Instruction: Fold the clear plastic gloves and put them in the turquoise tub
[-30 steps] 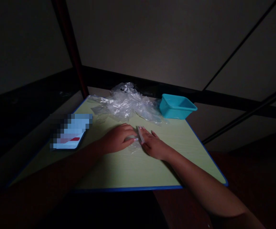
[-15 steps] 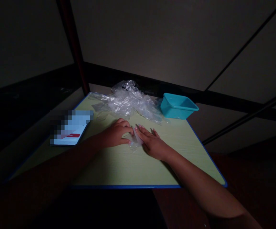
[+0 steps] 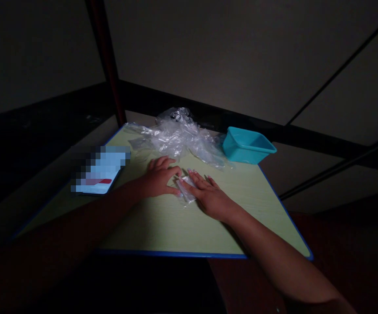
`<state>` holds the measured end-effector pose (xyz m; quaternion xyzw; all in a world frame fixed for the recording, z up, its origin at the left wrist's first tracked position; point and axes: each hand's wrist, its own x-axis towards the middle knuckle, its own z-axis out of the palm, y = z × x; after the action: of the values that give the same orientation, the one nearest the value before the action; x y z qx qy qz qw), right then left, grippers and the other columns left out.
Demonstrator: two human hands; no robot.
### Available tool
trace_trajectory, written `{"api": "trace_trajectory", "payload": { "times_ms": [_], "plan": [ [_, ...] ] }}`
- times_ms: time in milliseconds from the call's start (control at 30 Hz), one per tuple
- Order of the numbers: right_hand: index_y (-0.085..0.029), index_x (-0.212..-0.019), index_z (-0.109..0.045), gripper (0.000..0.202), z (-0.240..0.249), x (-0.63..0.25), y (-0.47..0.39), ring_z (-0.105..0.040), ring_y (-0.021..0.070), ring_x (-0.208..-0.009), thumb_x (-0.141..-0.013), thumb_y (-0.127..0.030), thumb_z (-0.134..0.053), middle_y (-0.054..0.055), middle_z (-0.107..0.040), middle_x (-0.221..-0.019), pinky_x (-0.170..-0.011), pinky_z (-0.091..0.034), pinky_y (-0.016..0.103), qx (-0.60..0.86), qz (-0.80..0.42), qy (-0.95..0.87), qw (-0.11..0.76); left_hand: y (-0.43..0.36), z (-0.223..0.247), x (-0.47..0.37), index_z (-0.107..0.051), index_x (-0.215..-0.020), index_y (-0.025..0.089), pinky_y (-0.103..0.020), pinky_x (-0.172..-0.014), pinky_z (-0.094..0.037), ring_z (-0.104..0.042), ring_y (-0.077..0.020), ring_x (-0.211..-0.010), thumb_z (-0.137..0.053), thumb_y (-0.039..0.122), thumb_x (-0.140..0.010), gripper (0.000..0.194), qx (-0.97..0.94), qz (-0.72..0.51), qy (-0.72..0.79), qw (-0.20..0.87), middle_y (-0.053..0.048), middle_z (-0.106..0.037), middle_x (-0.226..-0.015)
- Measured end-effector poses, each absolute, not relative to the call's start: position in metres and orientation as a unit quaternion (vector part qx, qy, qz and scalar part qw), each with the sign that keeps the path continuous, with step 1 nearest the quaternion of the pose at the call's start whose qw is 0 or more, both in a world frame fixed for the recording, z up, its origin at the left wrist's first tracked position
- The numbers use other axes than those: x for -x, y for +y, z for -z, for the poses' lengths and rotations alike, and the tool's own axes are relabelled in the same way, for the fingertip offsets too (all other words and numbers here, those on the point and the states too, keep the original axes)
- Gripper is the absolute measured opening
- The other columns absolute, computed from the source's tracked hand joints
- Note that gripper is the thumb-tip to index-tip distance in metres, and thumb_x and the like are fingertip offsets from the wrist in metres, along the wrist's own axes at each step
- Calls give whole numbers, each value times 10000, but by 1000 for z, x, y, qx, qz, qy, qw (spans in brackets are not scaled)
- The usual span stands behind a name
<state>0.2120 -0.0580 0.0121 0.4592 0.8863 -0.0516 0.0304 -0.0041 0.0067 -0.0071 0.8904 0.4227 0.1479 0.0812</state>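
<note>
A small piece of clear plastic, seemingly a folded bag (image 3: 186,195), lies on the pale table (image 3: 175,231). My right hand (image 3: 213,198) rests over its right side with fingers stretched out, pressing it to the tabletop. At its left edge is my left hand (image 3: 162,178), thumb and index finger apart and curved around that edge. The tips of both are at or very near the plastic; I cannot tell whether they touch it. Behind the hands spreads a heap of crumpled clear plastic bags (image 3: 178,137).
A turquoise plastic basket (image 3: 249,152) stands at the table's back right corner. On the left lies a phone (image 3: 102,174) with a lit, partly blurred screen. The table has a blue edge, and dark panelled walls (image 3: 202,56) rise behind it.
The left thumb and fingers have spread wider apart, and the hand has shifted slightly left. The plastic lies flatter under the right hand, which has hardly moved. The view has shifted a little.
</note>
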Motion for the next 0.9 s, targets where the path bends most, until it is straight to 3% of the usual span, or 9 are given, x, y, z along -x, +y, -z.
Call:
{"api": "trace_trajectory", "payload": {
  "times_ms": [333, 633, 900],
  "plan": [
    [-340, -1490, -70, 766, -14, -212, -58, -16, 205, -1441, -851, -45, -371, -1, -4, -1562, -1105, -133, 576, -403, 34, 915, -6, 9, 11, 4, -568, -1105, 231, -526, -1050, -250, -264, -374, -1315, -751, 517, -655, 564, -893, -135, 422, 73, -138, -380, -1400],
    [-359, -1482, -110, 768, -10, -213, -56, -39, 211, -1440, -842, -10, -353, -8, 4, -1561, -1104, -166, 561, -386, 69, 920, 3, 7, 9, 5, -553, -1169, 212, -497, -1028, -306, -301, -369, -1296, -719, 518, -701, 583, -903, -135, 403, 54, -147, -428, -1366],
    [-376, -1476, -141, 777, -5, -214, -54, -21, 203, -1440, -828, -11, -370, -12, -32, -1565, -1096, -182, 566, -393, 82, 916, 9, 3, 0, 5, -612, -1100, 180, -533, -1043, -232, -300, -381, -1313, -731, 607, -643, 636, -929, -127, 346, -36, -166, -460, -1380]
  ]
}}
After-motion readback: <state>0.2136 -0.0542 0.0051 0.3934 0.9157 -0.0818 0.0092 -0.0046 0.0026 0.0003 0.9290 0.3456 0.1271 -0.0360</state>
